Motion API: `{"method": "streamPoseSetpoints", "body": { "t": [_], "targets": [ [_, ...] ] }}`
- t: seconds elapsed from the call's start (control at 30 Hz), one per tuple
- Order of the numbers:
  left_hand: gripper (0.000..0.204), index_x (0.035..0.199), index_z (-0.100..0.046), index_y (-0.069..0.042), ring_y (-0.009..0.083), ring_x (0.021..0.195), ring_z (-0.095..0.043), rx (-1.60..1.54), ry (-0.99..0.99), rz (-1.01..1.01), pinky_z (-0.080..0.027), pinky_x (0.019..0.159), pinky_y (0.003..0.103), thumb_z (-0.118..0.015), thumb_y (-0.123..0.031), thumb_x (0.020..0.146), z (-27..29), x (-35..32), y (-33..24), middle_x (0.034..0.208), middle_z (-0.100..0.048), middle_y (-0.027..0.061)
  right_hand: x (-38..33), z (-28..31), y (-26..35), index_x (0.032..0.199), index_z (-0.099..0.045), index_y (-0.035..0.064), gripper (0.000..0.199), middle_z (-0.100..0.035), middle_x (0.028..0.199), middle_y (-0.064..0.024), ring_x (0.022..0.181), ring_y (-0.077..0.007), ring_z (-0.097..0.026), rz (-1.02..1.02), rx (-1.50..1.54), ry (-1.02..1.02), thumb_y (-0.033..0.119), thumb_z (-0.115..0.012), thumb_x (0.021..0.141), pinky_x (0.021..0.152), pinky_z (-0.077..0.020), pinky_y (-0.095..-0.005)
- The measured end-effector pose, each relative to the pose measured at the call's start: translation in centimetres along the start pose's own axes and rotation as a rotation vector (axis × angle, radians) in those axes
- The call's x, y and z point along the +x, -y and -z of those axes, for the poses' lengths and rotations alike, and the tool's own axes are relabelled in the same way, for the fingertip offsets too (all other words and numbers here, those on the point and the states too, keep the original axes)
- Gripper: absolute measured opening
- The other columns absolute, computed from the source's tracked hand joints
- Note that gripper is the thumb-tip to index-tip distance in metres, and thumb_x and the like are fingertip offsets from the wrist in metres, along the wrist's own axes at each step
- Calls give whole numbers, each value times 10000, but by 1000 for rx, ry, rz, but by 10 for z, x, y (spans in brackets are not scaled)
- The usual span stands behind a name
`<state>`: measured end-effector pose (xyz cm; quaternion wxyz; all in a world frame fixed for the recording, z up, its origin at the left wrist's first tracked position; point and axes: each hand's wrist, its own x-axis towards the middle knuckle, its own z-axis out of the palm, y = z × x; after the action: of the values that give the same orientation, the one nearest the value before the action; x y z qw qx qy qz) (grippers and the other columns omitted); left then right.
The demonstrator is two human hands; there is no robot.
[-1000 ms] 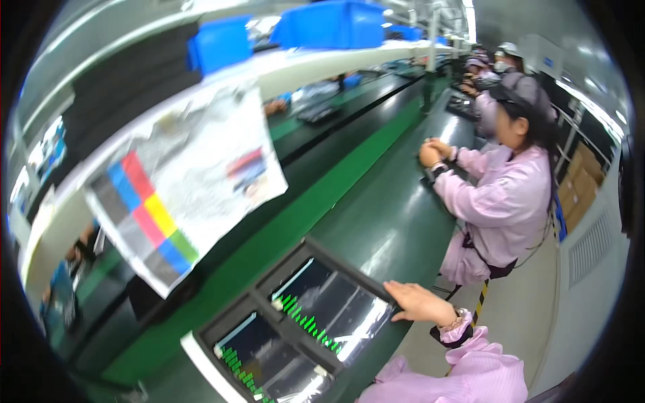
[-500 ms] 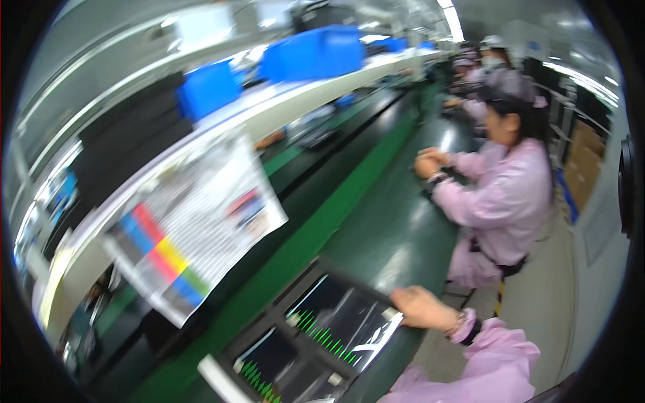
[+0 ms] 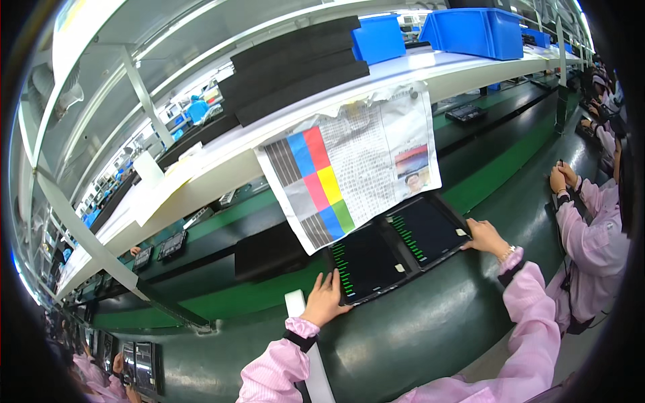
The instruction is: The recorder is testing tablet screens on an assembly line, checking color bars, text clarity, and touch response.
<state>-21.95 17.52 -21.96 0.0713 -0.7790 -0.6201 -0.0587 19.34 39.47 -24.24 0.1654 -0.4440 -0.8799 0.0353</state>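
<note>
A black tray lies on the green bench, holding two dark display panels side by side. Green marks run along one edge of both the left panel and the right panel, and each has a small pale tab. My left hand grips the tray's left end, fingers on its edge. At the opposite end, my right hand holds the right corner. A hanging printed sheet with colour blocks covers part of the tray's far edge.
A white strip lies beside my left wrist. Beyond the tray are a black slab and a shelf with blue bins. A co-worker in pink sits at right; other panels lie at far left.
My view has swung left. My left hand now shows on the tray's left end, and the tray sits against the hanging sheet. My right hand stays at the tray's right end.
</note>
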Motion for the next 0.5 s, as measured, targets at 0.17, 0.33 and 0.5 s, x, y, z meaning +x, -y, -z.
{"method": "streamPoseSetpoints", "body": {
  "t": [0.17,0.33,0.5],
  "targets": [
    [989,1357,-209,75,311,1125,-495,89,34,227,-306,985,469,-688,-471,686,-25,6,49,1115,-560,226,69,-38,18,1135,-466,-31,738,-605,986,-215,942,-359,-572,-25,98,-25,376,-777,603,846,-415,-398],
    [889,1321,-335,17,265,970,-545,222,68,452,-350,835,428,-703,-459,667,-30,18,57,976,-612,136,88,-61,31,1203,-441,-33,776,-546,1138,-238,1073,-355,-518,-87,30,12,391,-755,633,928,-378,-406],
    [771,1250,-427,-15,281,1024,-529,190,110,433,-393,829,452,-720,-423,666,-14,-10,61,1104,-565,125,90,-71,6,1340,-345,0,765,-359,1339,-287,1266,-366,-348,-218,529,156,329,-684,738,1049,-288,-364]
  ]
}}
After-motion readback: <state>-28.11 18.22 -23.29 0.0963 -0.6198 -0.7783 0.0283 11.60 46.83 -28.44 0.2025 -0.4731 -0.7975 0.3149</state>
